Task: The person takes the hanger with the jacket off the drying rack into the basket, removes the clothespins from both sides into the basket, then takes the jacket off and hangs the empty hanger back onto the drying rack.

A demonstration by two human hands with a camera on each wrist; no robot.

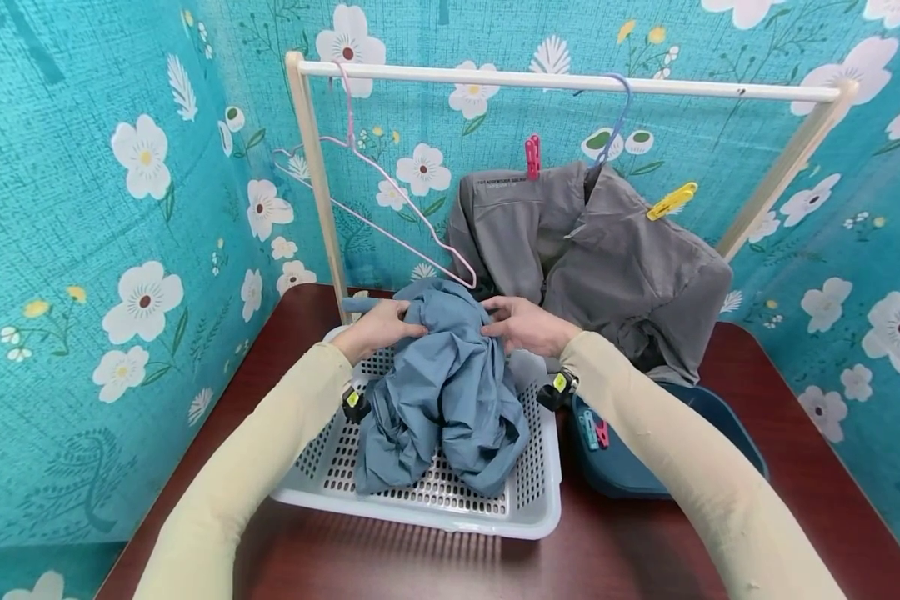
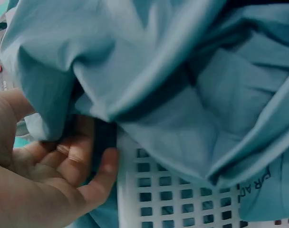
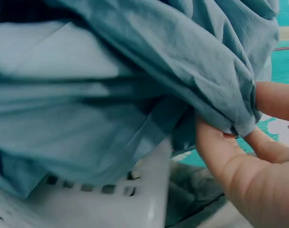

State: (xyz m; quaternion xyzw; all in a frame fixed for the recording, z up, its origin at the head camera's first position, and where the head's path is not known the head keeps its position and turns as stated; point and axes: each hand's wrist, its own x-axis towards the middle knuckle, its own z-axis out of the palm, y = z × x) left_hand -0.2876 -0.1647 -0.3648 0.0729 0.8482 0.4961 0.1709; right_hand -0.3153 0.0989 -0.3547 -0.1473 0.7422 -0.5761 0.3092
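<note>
A crumpled blue garment (image 1: pixel 442 392) hangs down into a white perforated basket (image 1: pixel 495 525). My left hand (image 1: pixel 381 329) grips its upper left part, with fingers curled at the fold in the left wrist view. At the upper right, my right hand (image 1: pixel 528 327) pinches a gathered edge between thumb and fingers (image 3: pixel 220 152). The cloth drapes in loose folds between both hands, and dark lettering (image 2: pixel 262 183) shows on a lower part. Just beyond it hangs a pink hanger (image 1: pixel 423 221), its lower corner close above the cloth.
A white rail (image 1: pixel 457 77) on wooden posts crosses the back. A grey shirt (image 1: pixel 645 275) hangs from it on a blue hanger (image 1: pixel 622 117), with a pink peg (image 1: pixel 532 157) and yellow peg (image 1: pixel 672 202). Pegs (image 1: pixel 588 429) sit in a dark blue tub (image 1: pixel 630 487) at right.
</note>
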